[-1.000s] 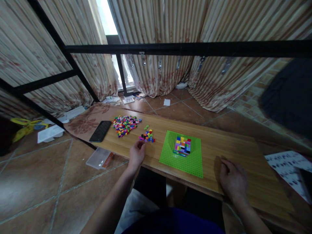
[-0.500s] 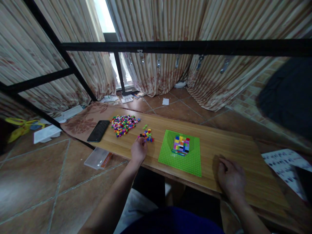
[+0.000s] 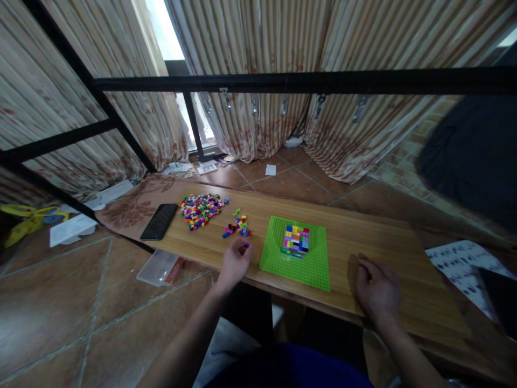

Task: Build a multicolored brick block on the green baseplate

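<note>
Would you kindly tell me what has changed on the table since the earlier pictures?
The left hand has drawn away from the small brick cluster, rightward and toward the near edge of the wooden table, closer to the green baseplate; it now pinches what looks like a purple brick. The right hand, brick build, large brick pile and smartphone stayed put.

A deep-blue cloth top (image 3: 291, 369) is forming a smooth, rounded curve, while bare, sleeveless-looking forearms (image 3: 194, 328) are narrowing toward the left hand (image 3: 236, 260) and right hand (image 3: 377, 290).
</note>
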The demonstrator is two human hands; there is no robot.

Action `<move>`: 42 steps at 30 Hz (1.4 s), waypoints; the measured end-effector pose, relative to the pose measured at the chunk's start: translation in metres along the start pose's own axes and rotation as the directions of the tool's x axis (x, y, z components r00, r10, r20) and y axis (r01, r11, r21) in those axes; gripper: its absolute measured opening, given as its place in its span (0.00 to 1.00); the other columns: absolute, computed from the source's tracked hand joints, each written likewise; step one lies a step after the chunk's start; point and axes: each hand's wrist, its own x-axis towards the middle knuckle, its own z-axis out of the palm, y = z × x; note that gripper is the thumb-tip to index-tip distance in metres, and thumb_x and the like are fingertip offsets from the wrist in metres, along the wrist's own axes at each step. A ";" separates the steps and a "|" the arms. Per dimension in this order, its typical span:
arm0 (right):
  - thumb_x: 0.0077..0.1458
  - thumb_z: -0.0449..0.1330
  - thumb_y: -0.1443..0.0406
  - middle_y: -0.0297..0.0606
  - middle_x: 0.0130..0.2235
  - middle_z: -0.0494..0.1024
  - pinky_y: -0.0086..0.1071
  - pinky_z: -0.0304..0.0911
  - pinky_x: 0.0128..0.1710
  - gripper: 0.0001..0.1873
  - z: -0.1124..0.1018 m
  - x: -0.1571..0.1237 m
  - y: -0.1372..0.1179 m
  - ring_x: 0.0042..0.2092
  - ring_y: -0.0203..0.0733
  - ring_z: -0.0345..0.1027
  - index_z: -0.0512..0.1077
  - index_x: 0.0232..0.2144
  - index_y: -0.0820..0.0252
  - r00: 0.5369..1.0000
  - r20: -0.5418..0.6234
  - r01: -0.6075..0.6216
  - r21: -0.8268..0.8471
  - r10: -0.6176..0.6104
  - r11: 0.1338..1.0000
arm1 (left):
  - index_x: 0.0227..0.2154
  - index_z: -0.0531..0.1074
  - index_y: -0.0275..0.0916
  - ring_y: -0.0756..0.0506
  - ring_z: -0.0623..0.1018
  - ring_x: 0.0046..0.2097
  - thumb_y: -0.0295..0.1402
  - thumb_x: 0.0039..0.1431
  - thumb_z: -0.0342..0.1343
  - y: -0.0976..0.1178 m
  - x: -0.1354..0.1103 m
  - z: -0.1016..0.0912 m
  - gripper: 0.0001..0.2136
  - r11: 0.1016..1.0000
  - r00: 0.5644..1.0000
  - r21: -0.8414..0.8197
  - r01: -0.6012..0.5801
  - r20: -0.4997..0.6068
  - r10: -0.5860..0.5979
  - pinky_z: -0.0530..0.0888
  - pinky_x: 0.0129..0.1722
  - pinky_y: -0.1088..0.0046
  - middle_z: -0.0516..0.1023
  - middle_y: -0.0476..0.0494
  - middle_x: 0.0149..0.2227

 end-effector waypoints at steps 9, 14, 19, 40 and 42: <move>0.57 0.49 0.61 0.50 0.40 0.76 0.43 0.61 0.46 0.19 0.000 0.000 -0.001 0.43 0.51 0.67 0.76 0.37 0.65 0.999 -0.022 0.028 -0.002 -0.029 1.000 | 0.32 0.72 0.37 0.54 0.69 0.24 0.38 0.47 0.62 0.028 -0.013 0.034 0.12 0.964 0.971 -0.226 0.143 0.223 -0.092 0.69 0.24 0.78 0.72 0.52 0.26; 0.58 0.49 0.61 0.51 0.40 0.77 0.43 0.61 0.47 0.19 0.000 0.000 0.000 0.44 0.50 0.67 0.76 0.37 0.66 0.999 -0.013 0.042 -0.011 -0.042 0.999 | 0.31 0.74 0.36 0.54 0.70 0.22 0.39 0.44 0.64 0.038 -0.007 0.048 0.13 0.945 0.967 -0.278 0.171 0.231 -0.107 0.69 0.22 0.77 0.72 0.53 0.23; 0.57 0.49 0.60 0.50 0.40 0.76 0.44 0.62 0.47 0.19 0.002 -0.001 0.001 0.43 0.50 0.66 0.77 0.37 0.65 1.000 -0.024 0.014 0.005 -0.014 1.000 | 0.31 0.75 0.35 0.54 0.72 0.22 0.39 0.46 0.64 0.044 -0.003 0.057 0.13 0.924 0.953 -0.318 0.213 0.275 -0.125 0.70 0.24 0.77 0.74 0.51 0.22; 0.57 0.48 0.61 0.52 0.40 0.76 0.46 0.62 0.47 0.19 0.002 0.000 0.000 0.44 0.51 0.67 0.77 0.37 0.65 1.000 -0.011 0.016 0.025 -0.016 1.000 | 0.33 0.80 0.39 0.49 0.76 0.30 0.37 0.51 0.61 0.036 0.005 0.068 0.10 0.994 0.984 -0.093 -0.063 0.157 0.078 0.71 0.30 0.74 0.81 0.44 0.32; 0.57 0.48 0.61 0.51 0.40 0.76 0.45 0.62 0.47 0.19 0.002 0.000 -0.001 0.44 0.51 0.67 0.76 0.37 0.64 1.000 -0.021 0.012 0.035 -0.011 0.999 | 0.34 0.80 0.39 0.47 0.77 0.33 0.37 0.52 0.60 0.037 0.004 0.068 0.09 0.993 0.983 -0.055 -0.103 0.148 0.110 0.72 0.33 0.73 0.81 0.43 0.34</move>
